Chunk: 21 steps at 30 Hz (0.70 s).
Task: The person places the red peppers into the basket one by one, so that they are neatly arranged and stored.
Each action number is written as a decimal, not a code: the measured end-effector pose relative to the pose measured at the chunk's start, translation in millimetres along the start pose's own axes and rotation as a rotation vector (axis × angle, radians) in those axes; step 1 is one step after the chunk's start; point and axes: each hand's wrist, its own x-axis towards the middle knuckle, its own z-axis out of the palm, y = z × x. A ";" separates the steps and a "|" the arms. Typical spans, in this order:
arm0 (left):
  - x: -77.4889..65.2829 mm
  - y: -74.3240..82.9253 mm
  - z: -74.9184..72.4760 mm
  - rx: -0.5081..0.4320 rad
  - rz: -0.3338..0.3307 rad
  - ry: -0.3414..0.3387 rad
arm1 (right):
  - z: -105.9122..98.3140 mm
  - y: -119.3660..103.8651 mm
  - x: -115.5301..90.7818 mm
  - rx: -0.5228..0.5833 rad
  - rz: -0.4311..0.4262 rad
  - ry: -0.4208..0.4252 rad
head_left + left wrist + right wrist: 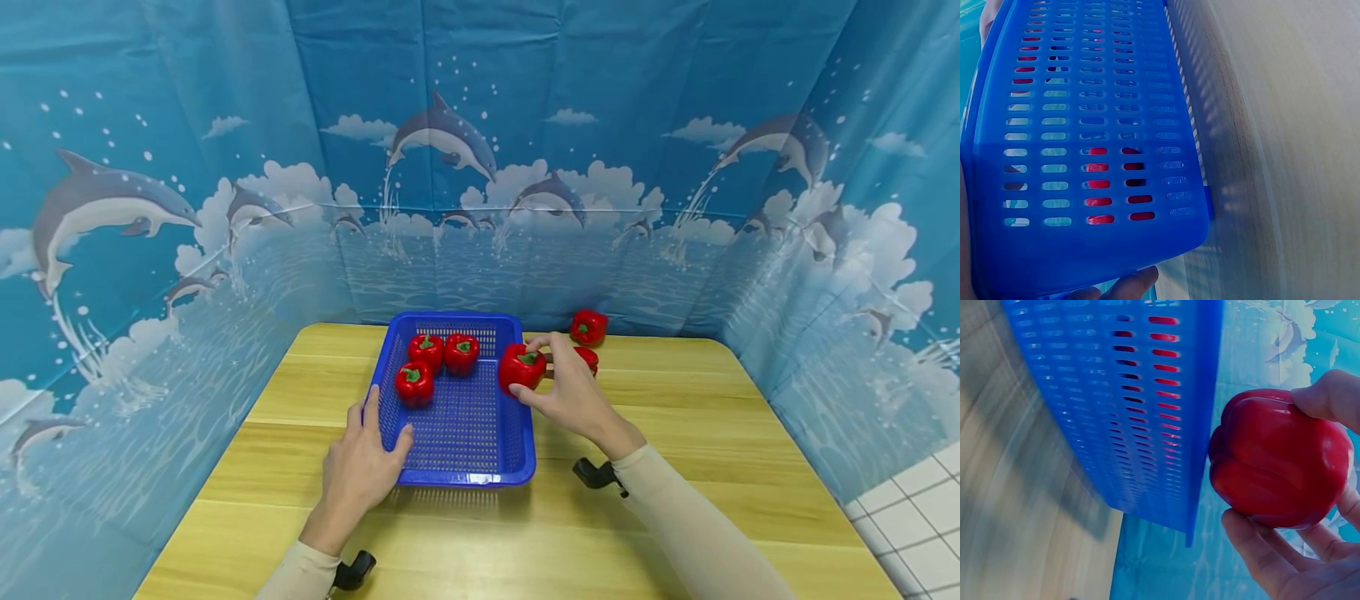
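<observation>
In the head view a blue plastic basket (467,480) with slotted walls holds three red bell peppers, one of them the near pepper (414,385). My left hand (360,462) grips the basket at its near left corner, thumb over the rim and fingers along the outer left side. In the left wrist view its fingertips (1138,284) show at the wall's edge. My right hand (562,387) holds another red bell pepper (519,367) between thumb and fingers, above the basket's right rim. From the right wrist view, this pepper (1282,459) appears beside the upper edge of the basket wall (1147,425).
Right of the basket, a red bell pepper (588,327) stands at the table's back edge. Another pepper (587,358) lies partly hidden behind my right hand. The wooden table (675,417) meets a blue dolphin-print curtain (465,267) at the back and sides.
</observation>
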 end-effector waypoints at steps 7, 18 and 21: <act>-0.4 -1.0 0.1 0.001 -0.001 -0.001 | 0.6 -7.1 5.9 -0.034 -0.004 -0.031; -0.1 -0.5 -0.5 0.025 -0.007 0.009 | 6.1 -16.5 18.6 -0.016 -0.011 -0.064; -0.5 0.2 -0.6 0.022 -0.005 0.006 | 8.5 -18.4 21.2 -0.006 0.003 -0.073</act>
